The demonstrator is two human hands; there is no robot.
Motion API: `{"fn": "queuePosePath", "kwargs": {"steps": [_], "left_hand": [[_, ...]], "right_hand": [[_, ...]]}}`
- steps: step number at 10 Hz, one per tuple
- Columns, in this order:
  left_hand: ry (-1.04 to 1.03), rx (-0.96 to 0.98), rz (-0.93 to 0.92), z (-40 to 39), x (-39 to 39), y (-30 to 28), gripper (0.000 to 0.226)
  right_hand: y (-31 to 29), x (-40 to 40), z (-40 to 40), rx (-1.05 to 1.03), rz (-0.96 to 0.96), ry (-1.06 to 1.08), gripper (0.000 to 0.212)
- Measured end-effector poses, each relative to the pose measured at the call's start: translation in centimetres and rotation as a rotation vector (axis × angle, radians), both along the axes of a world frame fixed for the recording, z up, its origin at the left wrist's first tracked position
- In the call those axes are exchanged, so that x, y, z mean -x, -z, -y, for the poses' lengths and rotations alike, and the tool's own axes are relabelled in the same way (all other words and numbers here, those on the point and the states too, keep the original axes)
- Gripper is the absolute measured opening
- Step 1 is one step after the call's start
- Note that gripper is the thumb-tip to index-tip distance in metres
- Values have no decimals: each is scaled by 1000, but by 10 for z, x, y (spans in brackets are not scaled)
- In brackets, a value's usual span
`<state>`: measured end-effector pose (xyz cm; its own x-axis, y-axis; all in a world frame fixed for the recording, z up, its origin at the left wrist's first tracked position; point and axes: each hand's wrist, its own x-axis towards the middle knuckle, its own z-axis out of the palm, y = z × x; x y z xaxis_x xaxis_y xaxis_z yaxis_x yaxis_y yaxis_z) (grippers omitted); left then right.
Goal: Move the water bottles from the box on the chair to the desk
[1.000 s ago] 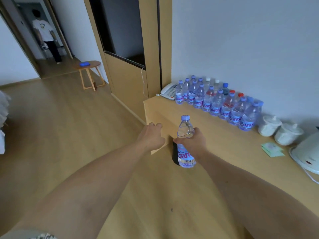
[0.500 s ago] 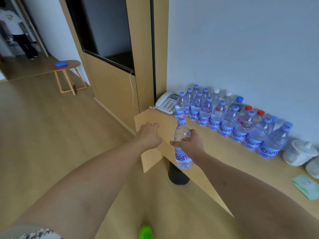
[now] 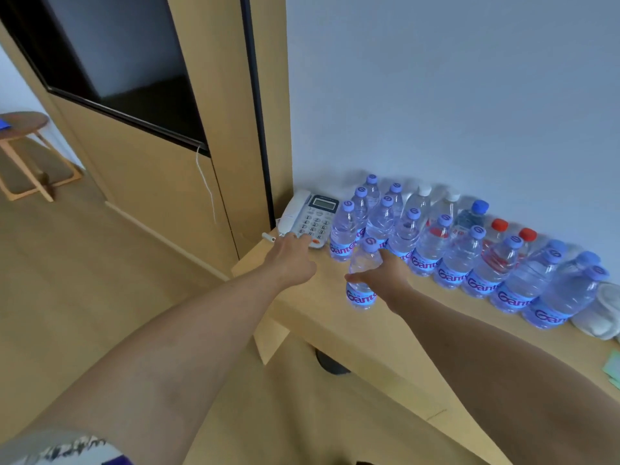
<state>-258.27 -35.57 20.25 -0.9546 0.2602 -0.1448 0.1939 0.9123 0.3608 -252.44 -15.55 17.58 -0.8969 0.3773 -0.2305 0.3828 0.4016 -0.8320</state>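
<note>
while the right hand grips a water bottle around its middle, fingers curled round it, the bottle stands upright over the near part of the desk, just in front of the row of bottles along the wall. the left hand reaches out with fingers extended onto the telephone at the desk's far corner, holding nothing.

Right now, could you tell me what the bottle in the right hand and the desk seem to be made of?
Bottle: apparently thin clear plastic, glossy and see-through, with a printed label band and lilac cap. Desk: pale wood-look board, matte and evenly coloured, possibly laminate.
</note>
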Motion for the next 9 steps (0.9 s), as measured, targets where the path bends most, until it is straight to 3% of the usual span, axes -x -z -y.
{"fn": "queuePosePath", "kwargs": {"steps": [2, 4, 5, 7, 9], "left_hand": [[62, 14, 1, -9, 74, 15, 55], [84, 50, 21, -30, 133, 20, 53], [115, 30, 8, -41, 149, 24, 54], [231, 37, 28, -49, 175, 28, 55], [344, 16, 2, -46, 194, 18, 43]], "right_hand": [[16, 60, -16, -106, 48, 112, 76], [33, 104, -33, -27, 66, 219, 62], [36, 119, -32, -12, 63, 259, 75], [35, 130, -27, 1, 52, 333, 74], [27, 130, -15, -56, 126, 355, 88]]}}
